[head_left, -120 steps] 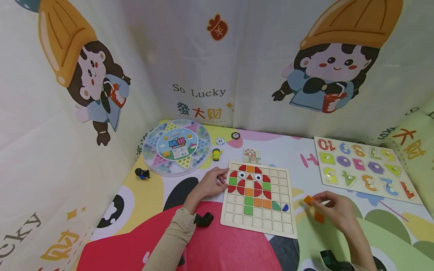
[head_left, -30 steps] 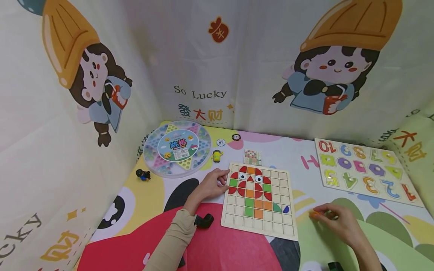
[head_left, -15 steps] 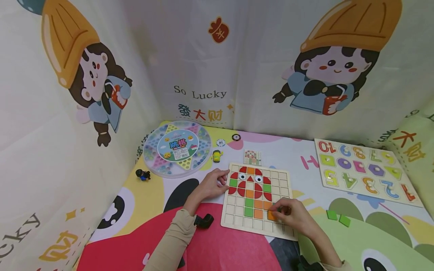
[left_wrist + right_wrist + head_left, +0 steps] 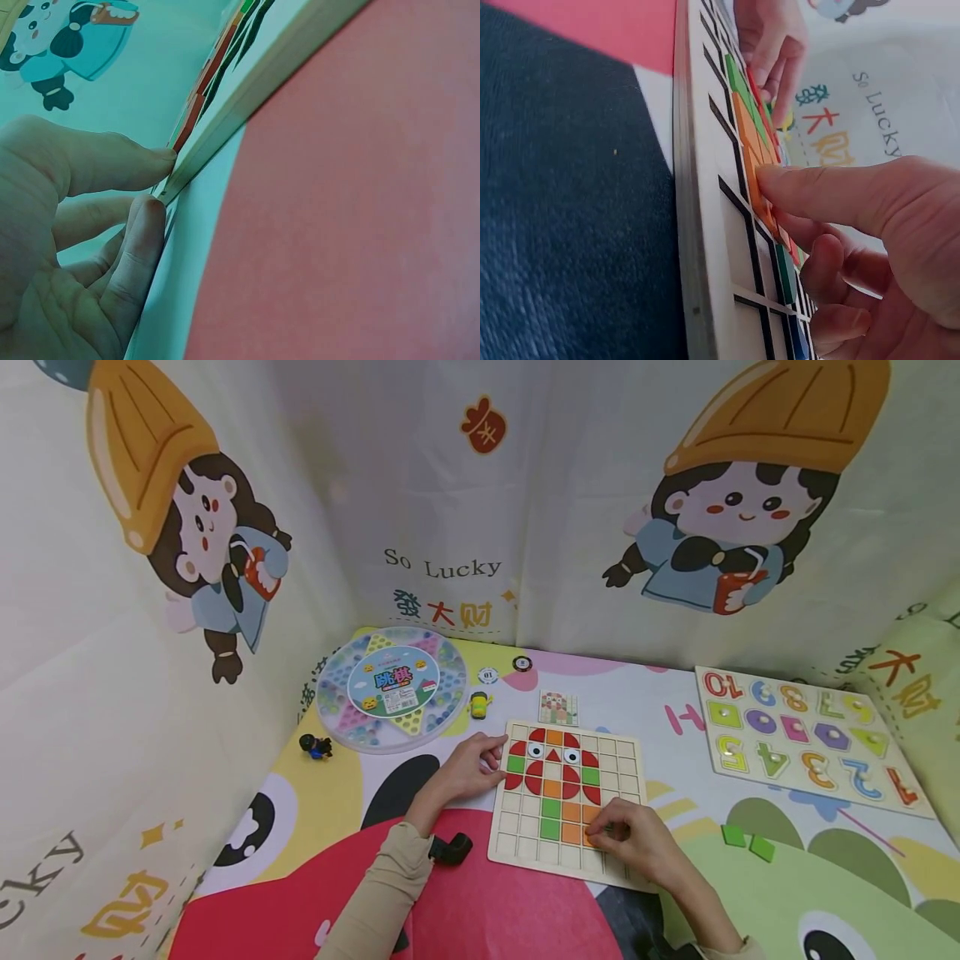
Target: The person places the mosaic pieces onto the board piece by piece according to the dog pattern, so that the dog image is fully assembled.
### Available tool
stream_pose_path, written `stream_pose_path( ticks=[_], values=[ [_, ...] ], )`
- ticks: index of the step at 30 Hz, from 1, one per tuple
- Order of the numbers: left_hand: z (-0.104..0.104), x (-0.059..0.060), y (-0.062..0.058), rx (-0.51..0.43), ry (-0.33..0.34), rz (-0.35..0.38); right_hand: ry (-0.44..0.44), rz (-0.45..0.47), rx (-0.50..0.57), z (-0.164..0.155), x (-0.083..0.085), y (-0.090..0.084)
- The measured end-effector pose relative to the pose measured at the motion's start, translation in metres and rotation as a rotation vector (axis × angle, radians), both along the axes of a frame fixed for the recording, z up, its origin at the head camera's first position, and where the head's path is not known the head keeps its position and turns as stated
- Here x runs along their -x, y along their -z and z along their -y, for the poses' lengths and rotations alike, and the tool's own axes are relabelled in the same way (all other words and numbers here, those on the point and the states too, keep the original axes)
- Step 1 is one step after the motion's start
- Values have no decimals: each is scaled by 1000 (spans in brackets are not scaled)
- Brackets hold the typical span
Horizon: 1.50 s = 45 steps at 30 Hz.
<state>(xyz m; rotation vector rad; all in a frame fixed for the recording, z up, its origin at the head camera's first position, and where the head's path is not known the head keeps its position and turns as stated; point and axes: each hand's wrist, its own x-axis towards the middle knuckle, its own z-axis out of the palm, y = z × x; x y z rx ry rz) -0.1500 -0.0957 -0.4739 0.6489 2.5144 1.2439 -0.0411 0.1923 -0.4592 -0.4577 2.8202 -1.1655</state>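
A wooden grid board (image 4: 517, 845) carries a bird-like pattern of red, orange and green pieces. At its left edge my left hand (image 4: 471, 767) holds the rim; the left wrist view shows thumb and finger against the board's edge (image 4: 217, 142). My right hand (image 4: 641, 842) pinches an orange square tile (image 4: 589, 838) at the lower rows, right of another orange tile (image 4: 572, 833). In the right wrist view the thumb lies on that orange tile (image 4: 756, 201). A green quarter-round piece (image 4: 784, 271) and a blue piece (image 4: 798, 336) sit beyond it, largely covered by the hand in the head view.
Two loose green tiles (image 4: 762, 848) lie right of the board. A pattern card (image 4: 558, 708) lies behind it. Farther off are a number puzzle (image 4: 817, 739), a round marble game (image 4: 393, 689), a yellow toy (image 4: 479, 705), a dark figurine (image 4: 316, 746) and two chips (image 4: 522, 664).
My right hand took an orange tile from the table at right and carried it left onto the board. Another orange tile now fills the lower row. My left hand has stayed at the edge.
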Motion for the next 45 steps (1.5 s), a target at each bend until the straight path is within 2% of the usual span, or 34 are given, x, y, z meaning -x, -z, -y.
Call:
stream_pose_path(
  ticks=[5,9,12,18,21,24,27,31,37,45],
  values=[
    [0,0,-2,-4,1,4,44,9,-17,0,0,-1],
    [0,0,-2,-2,3,0,97,-4,27,-6,-1,-2],
    [0,0,-1,-3,5,-1,143,-60,53,-17,-2,-6],
    [-1,1,0,3,3,1,229,-238,61,-59,-5,-12],
    [-1,1,0,11,2,3,277,-264,50,-85,-9,-14],
    [0,1,1,11,6,-2,340,-229,-17,-109,-17,-17],
    [0,0,1,7,9,-7,391,-142,-114,-131,-25,-20],
    [0,-1,0,-2,7,-8,425,-34,-170,-158,-32,-18],
    [0,0,1,3,7,-10,417,-20,-147,-184,-42,-8],
    [0,1,2,12,-1,-2,407,-7,-115,-188,-47,-1]
  ],
)
